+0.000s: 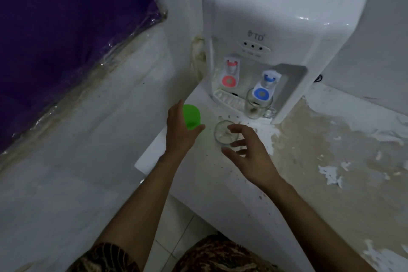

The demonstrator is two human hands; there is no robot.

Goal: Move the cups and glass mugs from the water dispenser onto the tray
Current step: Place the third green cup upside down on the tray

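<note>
Fingers of the left hand (180, 130) wrap the green cup (191, 116), while the spread, empty right hand (244, 150) should close squarely around the glass mug (225, 133) before lifting.

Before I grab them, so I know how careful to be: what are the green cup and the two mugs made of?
Green cup: probably plastic, opaque, bright, matte. Near mug and mug under the blue tap: apparently clear glass, see-through with glints.
</note>
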